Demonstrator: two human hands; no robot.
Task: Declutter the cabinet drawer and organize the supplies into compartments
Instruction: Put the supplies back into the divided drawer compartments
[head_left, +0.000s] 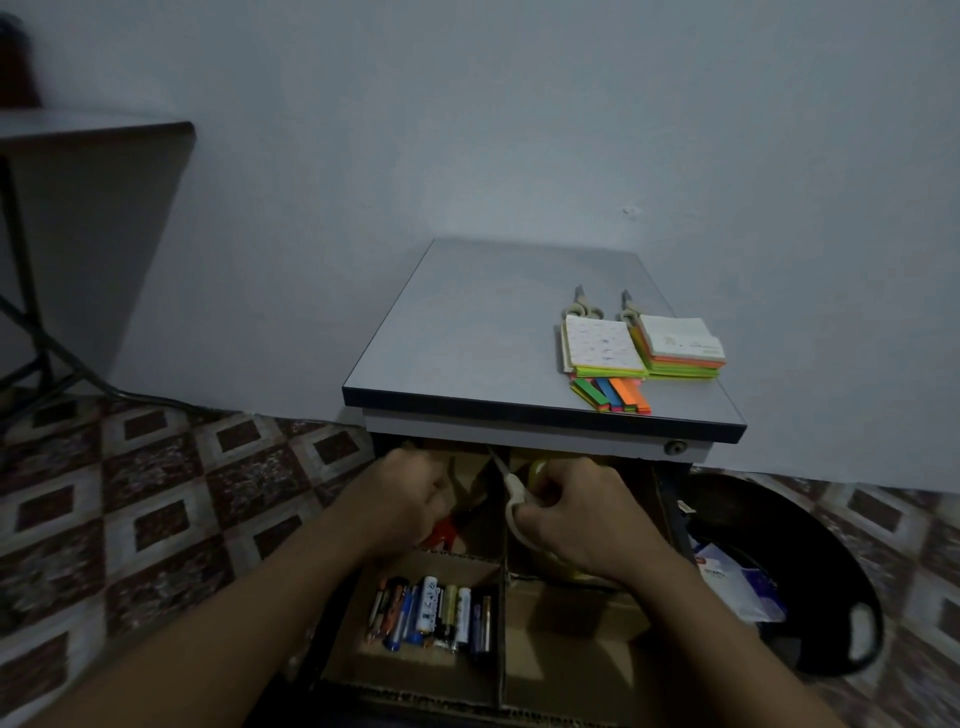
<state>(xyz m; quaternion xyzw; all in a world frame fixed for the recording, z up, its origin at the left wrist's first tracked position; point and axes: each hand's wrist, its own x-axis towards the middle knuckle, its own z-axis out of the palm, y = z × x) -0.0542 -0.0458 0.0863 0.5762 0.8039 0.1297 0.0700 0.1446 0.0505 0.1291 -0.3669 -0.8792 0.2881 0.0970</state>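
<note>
Drawer (519, 670), cardboard compartments: batteries and pens (434, 613) front-left. Right hand (582, 514), fingers closed on pale scissors (514, 499) over back-right compartment. Left hand (410, 493) curled by red item, possibly gripping. Step: sorting. Next: set scissors down.

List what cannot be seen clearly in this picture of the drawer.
Head view only:
- Back of the drawer: shadowed under the cabinet top.
- Left hand: its closed fingers hide whatever it holds.
- Scissors in the right hand: handle partly covered.
- Battery labels: too small.
- Black bin contents: dark.
</note>
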